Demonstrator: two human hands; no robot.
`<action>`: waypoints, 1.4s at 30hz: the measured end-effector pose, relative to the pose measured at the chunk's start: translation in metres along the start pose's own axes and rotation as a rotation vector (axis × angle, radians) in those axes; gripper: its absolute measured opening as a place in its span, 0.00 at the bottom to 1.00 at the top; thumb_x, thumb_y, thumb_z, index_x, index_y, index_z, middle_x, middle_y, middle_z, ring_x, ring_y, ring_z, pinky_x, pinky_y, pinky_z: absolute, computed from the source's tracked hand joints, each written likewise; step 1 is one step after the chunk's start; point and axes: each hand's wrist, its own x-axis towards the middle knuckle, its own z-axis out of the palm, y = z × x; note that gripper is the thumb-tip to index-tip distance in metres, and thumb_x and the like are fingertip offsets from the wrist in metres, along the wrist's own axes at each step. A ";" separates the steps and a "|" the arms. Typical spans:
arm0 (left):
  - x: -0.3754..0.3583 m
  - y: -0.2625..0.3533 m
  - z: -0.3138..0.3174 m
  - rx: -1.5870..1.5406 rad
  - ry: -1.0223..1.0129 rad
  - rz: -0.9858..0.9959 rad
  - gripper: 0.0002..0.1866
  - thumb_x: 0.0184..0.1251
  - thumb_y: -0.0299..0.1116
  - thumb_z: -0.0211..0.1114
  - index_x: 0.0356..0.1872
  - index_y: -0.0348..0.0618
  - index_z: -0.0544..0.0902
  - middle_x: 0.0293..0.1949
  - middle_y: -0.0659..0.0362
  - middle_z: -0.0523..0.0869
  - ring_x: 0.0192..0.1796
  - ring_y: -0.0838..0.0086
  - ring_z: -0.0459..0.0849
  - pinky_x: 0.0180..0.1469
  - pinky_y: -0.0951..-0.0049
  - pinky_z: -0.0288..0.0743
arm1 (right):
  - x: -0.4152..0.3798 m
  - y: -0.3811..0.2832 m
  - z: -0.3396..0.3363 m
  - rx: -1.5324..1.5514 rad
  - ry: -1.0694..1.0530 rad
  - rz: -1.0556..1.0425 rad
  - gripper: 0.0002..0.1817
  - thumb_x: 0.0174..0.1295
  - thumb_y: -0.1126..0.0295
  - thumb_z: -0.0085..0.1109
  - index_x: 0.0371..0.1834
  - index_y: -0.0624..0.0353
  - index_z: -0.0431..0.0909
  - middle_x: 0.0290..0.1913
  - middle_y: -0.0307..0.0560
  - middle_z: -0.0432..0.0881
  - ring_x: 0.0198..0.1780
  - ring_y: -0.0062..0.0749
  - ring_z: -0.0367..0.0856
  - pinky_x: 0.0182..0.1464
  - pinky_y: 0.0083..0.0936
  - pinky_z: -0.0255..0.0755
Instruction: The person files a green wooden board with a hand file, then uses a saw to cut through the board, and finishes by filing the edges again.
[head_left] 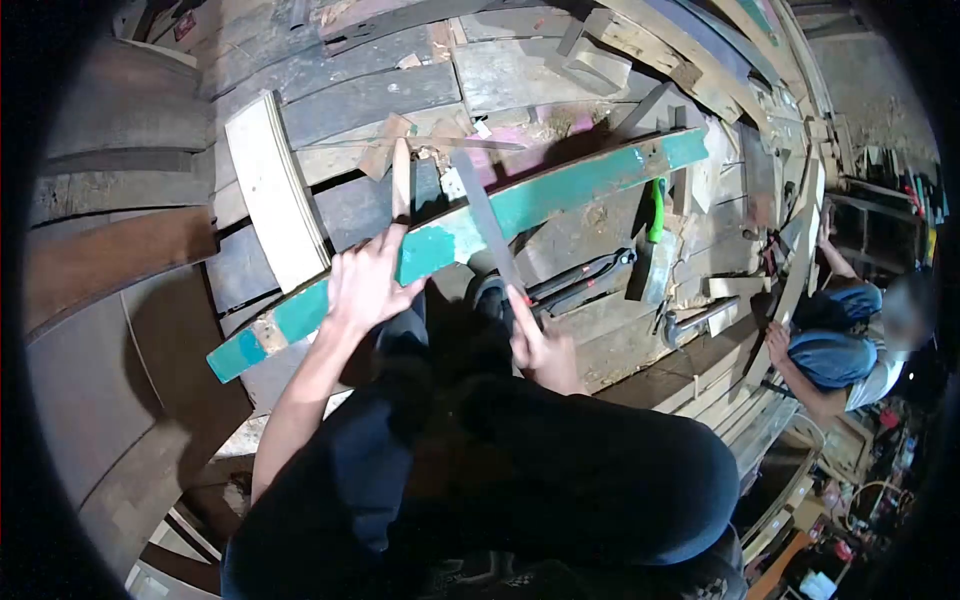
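A long green painted plank [580, 190] lies slantwise across the view. My left hand [368, 280] is closed over the plank left of its middle, fingers wrapped on its far edge. Beside those fingers a narrow wooden piece [401, 185] points away from me. My right hand [545, 355], nearer to me than the plank, is closed round the wooden handle of a flat grey metal tool [482, 212]. The tool's blade crosses over the plank. Its exact kind is hard to tell.
Black-handled pincers [585, 280], a bright green-handled tool [657, 210] and a hammer [690, 325] lie at the right. A pale curved board [275, 190] lies at the left. Another person [850, 335] sits at the far right, hands on a long board. Wood offcuts [610, 45] lie beyond.
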 end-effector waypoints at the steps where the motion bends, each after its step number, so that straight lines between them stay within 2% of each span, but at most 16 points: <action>1: 0.001 -0.003 0.002 0.005 -0.012 0.002 0.33 0.54 0.46 0.80 0.58 0.43 0.77 0.40 0.46 0.90 0.39 0.48 0.92 0.42 0.51 0.86 | -0.024 0.008 0.001 -0.015 -0.005 0.016 0.43 0.63 0.71 0.65 0.84 0.30 0.65 0.32 0.60 0.81 0.23 0.58 0.82 0.28 0.51 0.79; 3: 0.000 -0.005 0.006 0.027 -0.085 -0.029 0.38 0.53 0.45 0.79 0.65 0.41 0.75 0.44 0.48 0.90 0.42 0.49 0.92 0.45 0.52 0.87 | -0.038 0.019 -0.001 -0.037 -0.048 0.034 0.43 0.63 0.72 0.65 0.83 0.30 0.66 0.31 0.59 0.81 0.23 0.58 0.82 0.27 0.51 0.78; 10: -0.002 -0.004 0.007 0.017 -0.020 -0.028 0.35 0.54 0.46 0.80 0.60 0.42 0.77 0.43 0.48 0.90 0.43 0.50 0.92 0.45 0.52 0.87 | 0.040 -0.006 -0.008 0.074 -0.038 -0.037 0.43 0.65 0.71 0.63 0.85 0.34 0.64 0.31 0.62 0.82 0.23 0.57 0.83 0.28 0.49 0.79; 11: -0.002 -0.003 0.007 0.008 -0.022 -0.029 0.35 0.53 0.46 0.80 0.60 0.43 0.77 0.43 0.48 0.90 0.43 0.50 0.92 0.45 0.52 0.87 | 0.050 -0.012 -0.013 0.094 -0.061 -0.030 0.39 0.66 0.75 0.60 0.83 0.40 0.66 0.35 0.61 0.83 0.29 0.59 0.85 0.34 0.48 0.80; 14: -0.001 -0.001 0.005 -0.013 -0.002 -0.007 0.33 0.55 0.48 0.80 0.58 0.44 0.78 0.40 0.44 0.91 0.41 0.46 0.92 0.43 0.50 0.86 | 0.035 -0.005 -0.018 0.087 -0.037 -0.052 0.42 0.65 0.71 0.62 0.85 0.35 0.63 0.30 0.63 0.82 0.24 0.57 0.84 0.28 0.48 0.78; 18: -0.001 -0.002 0.005 0.009 -0.029 -0.039 0.33 0.56 0.48 0.79 0.59 0.44 0.78 0.42 0.44 0.91 0.41 0.46 0.92 0.43 0.48 0.86 | -0.034 0.011 -0.014 0.031 -0.103 0.106 0.47 0.62 0.70 0.66 0.85 0.22 0.61 0.26 0.60 0.78 0.26 0.60 0.84 0.33 0.52 0.78; 20: -0.001 -0.002 0.007 0.005 0.004 -0.024 0.33 0.57 0.49 0.78 0.60 0.44 0.78 0.42 0.44 0.91 0.41 0.46 0.92 0.44 0.48 0.86 | -0.039 0.011 -0.019 -0.063 -0.123 0.097 0.37 0.69 0.72 0.61 0.82 0.35 0.68 0.34 0.60 0.82 0.25 0.61 0.82 0.30 0.52 0.77; 23: -0.005 -0.004 0.014 0.027 0.012 -0.016 0.34 0.57 0.50 0.78 0.61 0.45 0.77 0.43 0.45 0.90 0.43 0.46 0.92 0.44 0.49 0.86 | -0.002 0.006 -0.013 0.128 -0.136 0.091 0.36 0.70 0.72 0.60 0.82 0.37 0.68 0.34 0.60 0.82 0.26 0.62 0.82 0.31 0.52 0.77; 28: -0.003 -0.001 0.008 -0.012 -0.010 -0.029 0.34 0.56 0.48 0.79 0.61 0.45 0.76 0.43 0.46 0.90 0.43 0.47 0.92 0.44 0.51 0.87 | 0.064 -0.008 -0.014 0.070 -0.063 -0.043 0.39 0.69 0.69 0.60 0.85 0.34 0.63 0.32 0.63 0.83 0.24 0.60 0.82 0.28 0.50 0.78; 32: -0.001 -0.004 0.005 0.031 -0.085 -0.065 0.38 0.51 0.47 0.82 0.62 0.45 0.75 0.43 0.47 0.91 0.43 0.50 0.92 0.44 0.51 0.87 | 0.001 0.002 -0.008 0.046 0.015 -0.021 0.43 0.65 0.71 0.64 0.84 0.29 0.63 0.37 0.60 0.82 0.26 0.57 0.84 0.29 0.49 0.77; 33: 0.000 -0.004 0.004 0.023 -0.069 -0.061 0.37 0.52 0.46 0.81 0.62 0.45 0.75 0.43 0.47 0.91 0.43 0.49 0.92 0.44 0.51 0.87 | -0.028 0.017 -0.010 0.255 -0.176 0.143 0.45 0.63 0.70 0.66 0.84 0.26 0.63 0.37 0.57 0.81 0.28 0.56 0.85 0.31 0.50 0.77; 37: -0.003 -0.001 0.006 0.007 -0.037 -0.051 0.36 0.53 0.46 0.80 0.62 0.44 0.76 0.43 0.46 0.91 0.43 0.49 0.92 0.45 0.51 0.87 | -0.057 0.029 -0.018 0.153 -0.231 0.160 0.45 0.63 0.69 0.66 0.84 0.25 0.63 0.35 0.58 0.80 0.28 0.57 0.85 0.33 0.51 0.79; 39: -0.003 0.000 0.005 0.029 -0.036 -0.045 0.36 0.54 0.47 0.80 0.62 0.44 0.76 0.44 0.47 0.91 0.44 0.49 0.92 0.45 0.52 0.87 | -0.029 0.016 -0.016 0.130 -0.142 0.099 0.42 0.65 0.68 0.65 0.84 0.25 0.64 0.35 0.59 0.81 0.27 0.57 0.84 0.32 0.51 0.79; 40: -0.003 -0.001 0.005 0.034 -0.012 -0.038 0.36 0.54 0.48 0.80 0.61 0.44 0.76 0.43 0.46 0.91 0.43 0.48 0.92 0.45 0.51 0.87 | -0.007 0.008 -0.009 -0.029 -0.060 0.019 0.36 0.68 0.71 0.63 0.82 0.38 0.70 0.32 0.54 0.81 0.28 0.55 0.84 0.34 0.49 0.78; 41: -0.004 -0.003 0.007 0.038 0.008 -0.028 0.35 0.54 0.49 0.80 0.59 0.43 0.77 0.41 0.45 0.91 0.42 0.47 0.92 0.44 0.51 0.86 | 0.017 0.001 -0.011 0.042 -0.007 -0.030 0.37 0.70 0.68 0.62 0.82 0.28 0.67 0.32 0.61 0.82 0.25 0.58 0.85 0.29 0.48 0.79; 42: -0.004 -0.004 0.009 0.040 0.024 -0.015 0.34 0.55 0.50 0.80 0.58 0.43 0.77 0.40 0.45 0.91 0.41 0.47 0.92 0.43 0.50 0.86 | 0.037 -0.003 -0.008 0.061 -0.008 -0.047 0.37 0.70 0.68 0.63 0.82 0.29 0.67 0.31 0.61 0.82 0.25 0.57 0.85 0.28 0.48 0.79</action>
